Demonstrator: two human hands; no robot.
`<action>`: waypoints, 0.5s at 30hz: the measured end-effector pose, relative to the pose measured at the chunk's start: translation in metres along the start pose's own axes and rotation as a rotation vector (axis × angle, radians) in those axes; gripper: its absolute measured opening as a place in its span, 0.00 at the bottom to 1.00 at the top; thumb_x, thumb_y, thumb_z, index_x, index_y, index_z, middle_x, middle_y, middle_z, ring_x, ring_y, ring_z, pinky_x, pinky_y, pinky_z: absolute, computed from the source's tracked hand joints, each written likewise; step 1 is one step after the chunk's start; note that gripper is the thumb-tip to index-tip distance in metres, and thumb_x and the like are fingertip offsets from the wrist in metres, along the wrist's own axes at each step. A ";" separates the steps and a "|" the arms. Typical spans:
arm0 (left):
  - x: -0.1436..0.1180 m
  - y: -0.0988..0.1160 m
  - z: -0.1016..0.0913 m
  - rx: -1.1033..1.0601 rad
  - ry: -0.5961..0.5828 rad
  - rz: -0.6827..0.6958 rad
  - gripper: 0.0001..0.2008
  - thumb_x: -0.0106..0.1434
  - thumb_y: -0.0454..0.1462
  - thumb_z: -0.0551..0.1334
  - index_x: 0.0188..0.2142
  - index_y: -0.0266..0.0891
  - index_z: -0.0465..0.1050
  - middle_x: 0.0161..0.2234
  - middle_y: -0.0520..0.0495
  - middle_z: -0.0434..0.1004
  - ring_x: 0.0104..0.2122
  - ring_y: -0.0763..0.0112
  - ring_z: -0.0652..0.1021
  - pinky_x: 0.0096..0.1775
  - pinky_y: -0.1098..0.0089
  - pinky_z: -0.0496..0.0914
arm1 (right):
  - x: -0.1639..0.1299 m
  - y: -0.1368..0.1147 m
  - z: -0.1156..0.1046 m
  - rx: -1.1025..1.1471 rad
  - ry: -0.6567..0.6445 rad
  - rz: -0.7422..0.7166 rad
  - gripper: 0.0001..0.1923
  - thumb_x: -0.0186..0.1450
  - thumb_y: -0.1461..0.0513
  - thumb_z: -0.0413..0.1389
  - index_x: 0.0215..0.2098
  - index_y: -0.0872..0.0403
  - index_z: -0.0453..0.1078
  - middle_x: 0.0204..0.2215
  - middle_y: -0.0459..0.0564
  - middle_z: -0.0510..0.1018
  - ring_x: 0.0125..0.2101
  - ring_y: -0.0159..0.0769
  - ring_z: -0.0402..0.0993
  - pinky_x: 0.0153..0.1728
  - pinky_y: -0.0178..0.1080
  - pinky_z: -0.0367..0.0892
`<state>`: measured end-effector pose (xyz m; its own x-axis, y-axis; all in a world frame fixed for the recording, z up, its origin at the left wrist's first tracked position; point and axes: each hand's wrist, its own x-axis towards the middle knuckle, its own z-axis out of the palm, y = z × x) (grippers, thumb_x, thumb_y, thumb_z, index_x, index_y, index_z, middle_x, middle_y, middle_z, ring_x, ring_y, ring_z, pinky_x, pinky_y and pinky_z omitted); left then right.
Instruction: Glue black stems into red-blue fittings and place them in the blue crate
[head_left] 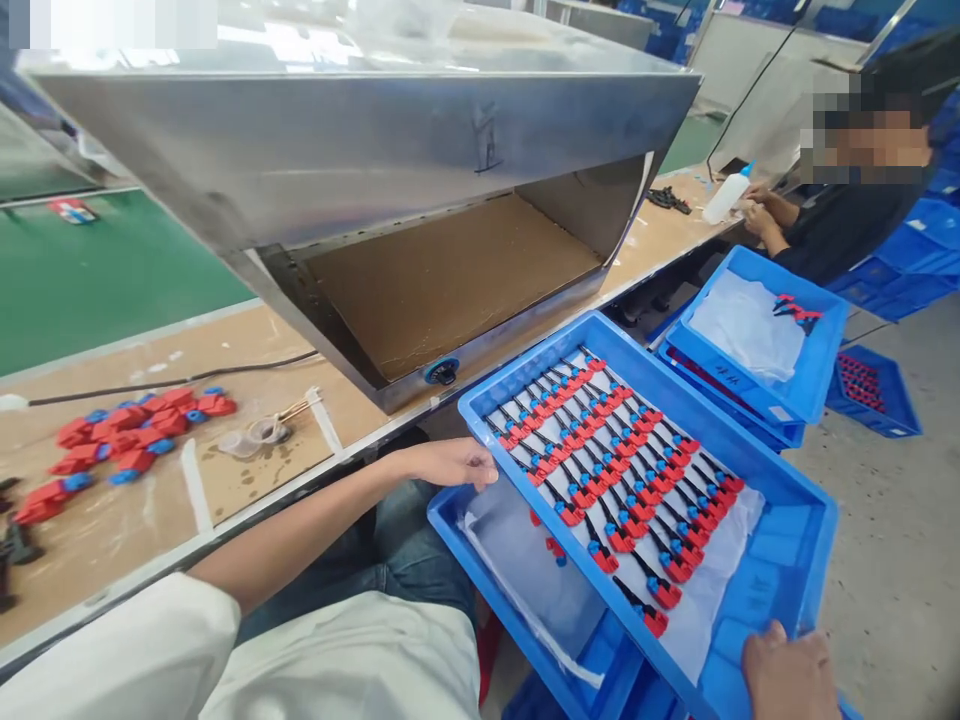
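Hands clamp on opposite rims of the blue tray; a tilt toward either grip could slide the connector rows out of order.

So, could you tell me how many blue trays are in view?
5 at least: one held, one beneath it, two stacked right, one on the floor; others may be hidden.

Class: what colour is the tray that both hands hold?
Blue tray, seen in the head view.
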<state>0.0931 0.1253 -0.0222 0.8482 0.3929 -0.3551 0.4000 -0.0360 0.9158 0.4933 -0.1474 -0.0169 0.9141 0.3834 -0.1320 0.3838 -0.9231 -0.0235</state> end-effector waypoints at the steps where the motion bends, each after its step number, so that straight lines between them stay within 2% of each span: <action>1: -0.001 0.003 -0.002 0.016 -0.045 -0.027 0.27 0.61 0.60 0.60 0.29 0.36 0.74 0.26 0.48 0.77 0.28 0.69 0.75 0.33 0.71 0.67 | 0.000 0.000 0.000 0.009 -0.005 0.025 0.37 0.65 0.49 0.35 0.65 0.61 0.54 0.50 0.78 0.71 0.49 0.69 0.75 0.46 0.64 0.70; 3: -0.002 0.010 -0.006 0.028 -0.107 -0.073 0.27 0.62 0.60 0.60 0.31 0.36 0.76 0.25 0.47 0.77 0.26 0.69 0.75 0.31 0.72 0.67 | 0.000 0.001 0.002 0.024 0.003 0.082 0.38 0.64 0.48 0.37 0.65 0.59 0.55 0.52 0.75 0.71 0.52 0.66 0.73 0.47 0.61 0.71; 5: -0.002 0.015 -0.008 0.012 -0.125 -0.080 0.27 0.61 0.60 0.61 0.32 0.36 0.76 0.24 0.47 0.77 0.26 0.69 0.76 0.30 0.71 0.67 | 0.001 0.003 0.003 0.022 0.015 0.068 0.39 0.63 0.47 0.37 0.66 0.59 0.54 0.53 0.75 0.70 0.54 0.66 0.72 0.47 0.60 0.71; 10: 0.004 0.009 -0.001 -0.070 -0.074 -0.095 0.31 0.56 0.64 0.62 0.30 0.36 0.75 0.22 0.48 0.75 0.27 0.68 0.77 0.32 0.71 0.68 | 0.000 0.004 0.002 0.056 0.024 0.029 0.45 0.63 0.40 0.35 0.68 0.60 0.53 0.54 0.77 0.70 0.54 0.69 0.71 0.47 0.63 0.70; 13: 0.012 -0.004 0.012 -0.276 0.003 -0.185 0.35 0.50 0.67 0.64 0.31 0.35 0.74 0.21 0.47 0.75 0.27 0.67 0.77 0.34 0.70 0.70 | -0.003 0.000 -0.002 0.048 -0.002 0.047 0.49 0.63 0.38 0.31 0.68 0.64 0.52 0.55 0.77 0.69 0.55 0.70 0.69 0.49 0.62 0.69; 15: 0.017 -0.011 0.023 -0.485 0.099 -0.251 0.37 0.47 0.67 0.65 0.32 0.34 0.75 0.26 0.44 0.78 0.30 0.66 0.79 0.35 0.69 0.71 | -0.004 -0.001 -0.003 0.042 0.006 0.058 0.51 0.63 0.38 0.27 0.68 0.67 0.53 0.55 0.77 0.69 0.55 0.70 0.69 0.51 0.61 0.68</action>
<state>0.1107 0.1112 -0.0422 0.7011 0.4205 -0.5758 0.3606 0.4876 0.7951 0.4899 -0.1481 -0.0136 0.9353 0.3296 -0.1287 0.3247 -0.9441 -0.0575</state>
